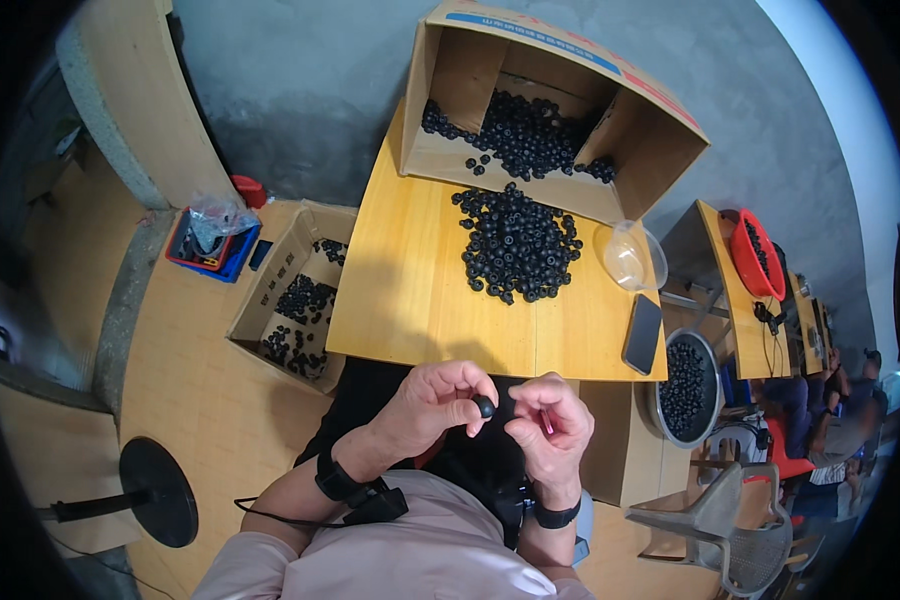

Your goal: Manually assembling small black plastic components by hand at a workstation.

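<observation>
On the surface (pixel 420 300) a pile of small round parts (pixel 518 245) lies in the middle, an open carton (pixel 660 140) holding more of them at the far edge, a bowl (pixel 630 255) to the pile's right, a phone (pixel 643 334) near the right corner, and a second carton (pixel 270 290) on the floor to the left

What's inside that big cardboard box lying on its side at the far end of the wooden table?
The open cardboard box holds a heap of small round black parts, some spilling toward the table pile. A cardboard divider and the side walls hide its far corners.
</observation>
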Available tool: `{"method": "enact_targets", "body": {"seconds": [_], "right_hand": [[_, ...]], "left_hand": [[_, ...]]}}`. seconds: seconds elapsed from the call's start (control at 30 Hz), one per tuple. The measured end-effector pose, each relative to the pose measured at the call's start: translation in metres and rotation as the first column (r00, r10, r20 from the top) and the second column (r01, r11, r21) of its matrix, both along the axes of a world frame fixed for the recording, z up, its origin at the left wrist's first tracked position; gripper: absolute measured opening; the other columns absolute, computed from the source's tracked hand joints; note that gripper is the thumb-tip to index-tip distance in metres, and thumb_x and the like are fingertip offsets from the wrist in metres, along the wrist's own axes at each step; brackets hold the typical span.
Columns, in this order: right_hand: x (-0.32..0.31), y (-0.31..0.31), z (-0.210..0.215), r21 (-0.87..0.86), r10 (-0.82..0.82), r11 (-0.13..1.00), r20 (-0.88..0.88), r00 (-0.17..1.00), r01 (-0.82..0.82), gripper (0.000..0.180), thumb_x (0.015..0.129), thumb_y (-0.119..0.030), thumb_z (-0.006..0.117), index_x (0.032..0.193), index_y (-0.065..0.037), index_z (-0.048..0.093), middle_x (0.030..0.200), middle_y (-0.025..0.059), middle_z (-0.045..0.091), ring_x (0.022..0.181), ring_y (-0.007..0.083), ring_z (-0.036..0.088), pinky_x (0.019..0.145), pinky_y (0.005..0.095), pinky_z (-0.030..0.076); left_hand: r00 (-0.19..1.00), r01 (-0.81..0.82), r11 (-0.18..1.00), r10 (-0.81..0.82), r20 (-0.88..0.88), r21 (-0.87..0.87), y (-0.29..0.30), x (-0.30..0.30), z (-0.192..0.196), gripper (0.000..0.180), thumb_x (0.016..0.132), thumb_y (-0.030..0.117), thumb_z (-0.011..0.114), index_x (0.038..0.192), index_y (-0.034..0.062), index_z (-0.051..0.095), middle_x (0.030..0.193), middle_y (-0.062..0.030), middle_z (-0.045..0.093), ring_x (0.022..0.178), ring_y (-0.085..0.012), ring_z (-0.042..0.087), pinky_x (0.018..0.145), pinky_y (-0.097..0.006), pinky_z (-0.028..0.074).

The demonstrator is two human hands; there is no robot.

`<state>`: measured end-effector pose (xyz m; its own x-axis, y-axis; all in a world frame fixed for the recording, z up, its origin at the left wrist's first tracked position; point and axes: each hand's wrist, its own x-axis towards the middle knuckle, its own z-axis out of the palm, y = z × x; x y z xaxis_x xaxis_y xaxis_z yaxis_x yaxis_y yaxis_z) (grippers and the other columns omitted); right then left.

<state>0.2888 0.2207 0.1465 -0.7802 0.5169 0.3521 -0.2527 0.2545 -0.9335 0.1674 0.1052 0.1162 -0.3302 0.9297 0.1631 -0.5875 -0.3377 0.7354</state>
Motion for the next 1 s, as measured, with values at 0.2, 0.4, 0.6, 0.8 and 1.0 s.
{"method": "enact_targets", "body": {"seconds": [0.2, 0.4, 0.6, 0.8, 1.0], "right_hand": [[-0.008, -0.016, 0.003, -0.2, -0.001, 0.98, 0.027, 1.0, 0.006, 0.018, 0.073, -0.005, 0.072, 0.08, -0.001, 0.056, 0.071, -0.001, 0.053, 0.055, 0.0026, 0.035, 0.05, 0.0171, 0.029], [-0.015, -0.014, 0.001, -0.226, 0.052, 0.973, 0.035, 0.998, -0.043, 0.018, 0.076, -0.004, 0.068, 0.084, 0.0, 0.053, 0.071, -0.001, 0.052, 0.056, 0.0029, 0.04, 0.052, 0.017, 0.031], [-0.013, -0.022, -0.008, 0.295, -0.129, 0.947, -0.013, 0.992, 0.127, 0.019, 0.079, -0.01, 0.056, 0.094, 0.0, 0.048, 0.072, 0.0082, 0.055, 0.052, 0.0157, 0.049, 0.052, 0.0264, 0.04], [-0.019, -0.025, -0.006, 0.538, -0.146, 0.828, -0.062, 0.987, 0.156, 0.018, 0.079, -0.011, 0.061, 0.088, -0.003, 0.048, 0.069, 0.0088, 0.057, 0.05, 0.022, 0.051, 0.049, 0.0299, 0.04], [-0.022, -0.025, -0.007, 0.515, -0.169, 0.834, -0.103, 0.98, 0.198, 0.018, 0.079, -0.012, 0.063, 0.081, -0.003, 0.048, 0.065, 0.0087, 0.058, 0.049, 0.021, 0.052, 0.048, 0.0291, 0.04]], "left_hand": [[0.979, -0.119, 0.993, 0.118, -0.168, 0.007, 0.0, 0.001, 0.003, 0.012, 0.082, 0.009, 0.063, 0.086, 0.0004, 0.057, 0.078, -0.0025, 0.055, 0.066, -0.0069, 0.05, 0.062, -0.02, 0.042], [0.983, -0.137, 0.99, 0.138, -0.118, 0.021, -0.003, -0.002, -0.001, 0.016, 0.082, 0.014, 0.064, 0.084, 0.0002, 0.056, 0.077, -0.0039, 0.055, 0.064, -0.0089, 0.05, 0.06, -0.021, 0.042], [0.979, -0.144, 0.99, 0.14, 0.148, 0.014, 0.002, 0.002, -0.004, 0.015, 0.082, 0.014, 0.064, 0.083, 0.0012, 0.056, 0.077, -0.0034, 0.055, 0.068, -0.0092, 0.05, 0.063, -0.022, 0.04], [0.971, -0.191, 0.982, 0.19, 0.142, -0.005, 0.001, 0.001, 0.001, 0.017, 0.079, 0.014, 0.066, 0.083, 0.0018, 0.056, 0.079, -0.0038, 0.055, 0.074, -0.0093, 0.05, 0.069, -0.022, 0.039], [0.979, -0.179, 0.983, 0.182, 0.096, -0.04, -0.001, 0.0, 0.003, 0.018, 0.078, 0.014, 0.067, 0.083, 0.0015, 0.056, 0.079, -0.0038, 0.055, 0.073, -0.0095, 0.049, 0.068, -0.021, 0.039]]}}
